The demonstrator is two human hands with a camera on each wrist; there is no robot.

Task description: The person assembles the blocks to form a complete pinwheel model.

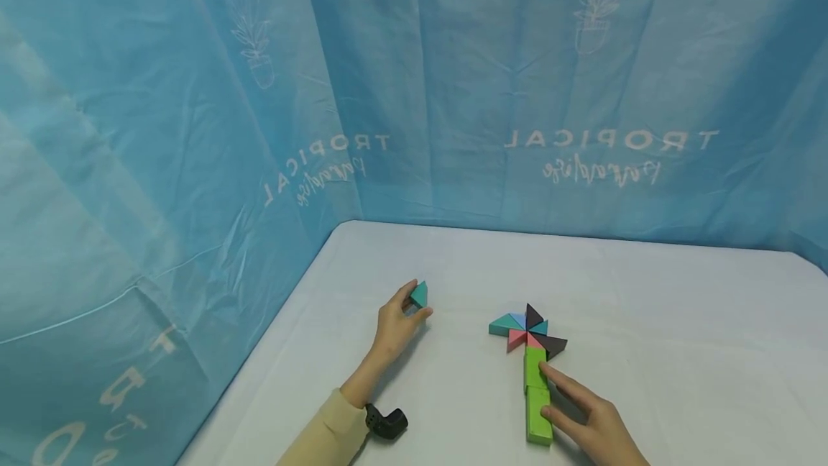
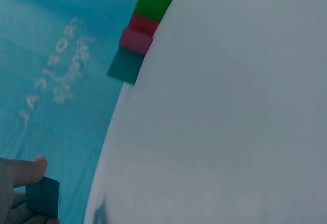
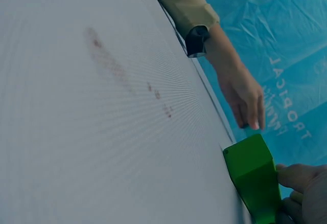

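My left hand [image 1: 394, 326] pinches a teal triangular block [image 1: 420, 295] between thumb and fingers, left of the pinwheel shape; the left wrist view shows the same teal block [image 2: 43, 197]. On the white table, triangular blocks fan out around one centre: a teal triangle [image 1: 503, 324], a black triangle [image 1: 533, 316], a pink triangle [image 1: 515, 339] and several others. Below them an upper green block [image 1: 535, 367] and a lower green block [image 1: 538, 416] stand end to end like a stem. My right hand [image 1: 591, 423] touches their right side with extended index finger and thumb.
A white cloth covers the table [image 1: 679, 322]. Blue printed curtains [image 1: 517, 92] hang behind it and along its left side. A black wrist device [image 1: 388, 424] sits at the left sleeve [image 1: 330, 430].
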